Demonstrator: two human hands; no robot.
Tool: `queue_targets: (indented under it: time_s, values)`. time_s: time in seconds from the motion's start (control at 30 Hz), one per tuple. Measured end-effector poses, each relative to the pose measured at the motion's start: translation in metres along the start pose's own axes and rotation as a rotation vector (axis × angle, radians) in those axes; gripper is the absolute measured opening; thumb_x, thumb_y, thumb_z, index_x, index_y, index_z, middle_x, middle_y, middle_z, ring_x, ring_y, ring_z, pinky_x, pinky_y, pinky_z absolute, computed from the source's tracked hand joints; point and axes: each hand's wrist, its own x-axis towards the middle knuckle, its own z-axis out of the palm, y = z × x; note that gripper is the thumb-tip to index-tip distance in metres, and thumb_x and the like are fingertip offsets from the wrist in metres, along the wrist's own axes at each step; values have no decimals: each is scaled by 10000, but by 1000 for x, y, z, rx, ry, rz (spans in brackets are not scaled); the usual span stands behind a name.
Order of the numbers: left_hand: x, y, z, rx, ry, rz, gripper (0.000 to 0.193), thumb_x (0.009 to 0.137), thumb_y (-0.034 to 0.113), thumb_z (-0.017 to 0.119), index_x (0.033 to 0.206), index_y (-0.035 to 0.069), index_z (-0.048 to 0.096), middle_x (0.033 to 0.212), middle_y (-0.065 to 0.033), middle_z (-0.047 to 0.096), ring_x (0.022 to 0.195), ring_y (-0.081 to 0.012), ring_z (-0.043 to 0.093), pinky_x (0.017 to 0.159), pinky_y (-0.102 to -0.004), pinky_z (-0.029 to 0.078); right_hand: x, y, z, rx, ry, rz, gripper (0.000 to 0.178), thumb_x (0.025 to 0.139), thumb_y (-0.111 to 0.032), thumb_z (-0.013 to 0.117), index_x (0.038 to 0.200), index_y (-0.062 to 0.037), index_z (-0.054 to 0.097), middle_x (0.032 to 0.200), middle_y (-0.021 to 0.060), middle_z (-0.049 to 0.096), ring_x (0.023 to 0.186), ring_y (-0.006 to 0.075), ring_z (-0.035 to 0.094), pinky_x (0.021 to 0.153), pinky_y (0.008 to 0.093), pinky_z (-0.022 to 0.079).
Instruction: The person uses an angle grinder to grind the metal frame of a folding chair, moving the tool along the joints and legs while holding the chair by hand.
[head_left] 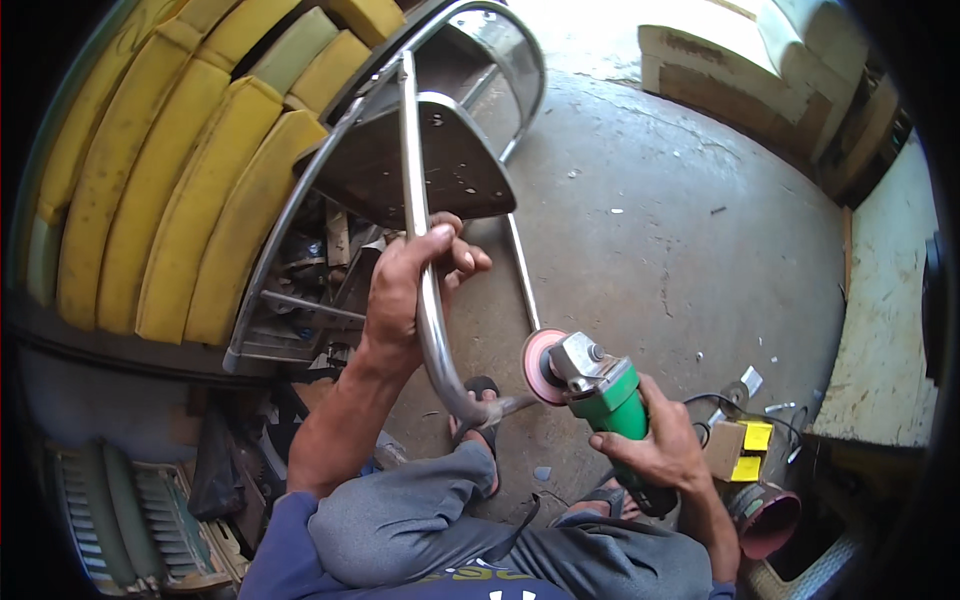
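My left hand [405,280] is closed round a shiny bent metal tube [412,160], thumb and fingers wrapping it from the left. The tube runs up toward a metal chair frame and curves at its lower end, close to my foot. My right hand [655,440] grips a green angle grinder [612,400] by its body. A pinkish round disc [537,367] on the grinder meets or nearly meets the tube's lower end; actual contact cannot be made out. Behind the tube is a dark, flat seat plate [440,170] with small holes.
Yellow padded cushions [190,190] stand in a row at the upper left, beside a metal frame [280,230]. A cardboard box with yellow labels [735,450] and a reddish can [770,520] sit at the right, near a cable [715,400]. Scraps lie on the concrete floor [640,220].
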Motion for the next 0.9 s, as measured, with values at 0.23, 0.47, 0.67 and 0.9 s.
queue_targets:
  time_s: [0.23,0.47,0.67,0.9]
  values:
    - [64,3,51,-211,22,107,151,1012,221,609,949,84,622,718,-52,650,863,-209,672,819,-347,542,-35,20,-5,244,341,101,796,786,-416,833,1380,-5,500,1078,199,727,992,306,728,890,411,557]
    - [74,-13,62,-193,-65,141,189,1047,222,554,947,102,661,643,7,574,756,-150,628,949,-461,482,-43,19,-9,251,432,106,781,803,-472,818,1329,7,495,1045,243,726,968,350,743,861,441,573]
    - [80,-18,66,-185,-77,102,229,1059,279,546,962,116,676,659,7,589,752,-145,636,950,-476,488,-46,6,-10,207,476,94,787,820,-467,801,1349,9,464,1016,284,714,970,450,725,861,471,566]
    - [81,-42,77,-145,-111,59,225,1072,271,529,973,116,659,678,-1,562,739,-153,615,941,-485,512,-52,24,-6,258,482,177,822,813,-513,784,1387,-13,474,1040,289,715,993,439,723,875,474,561]
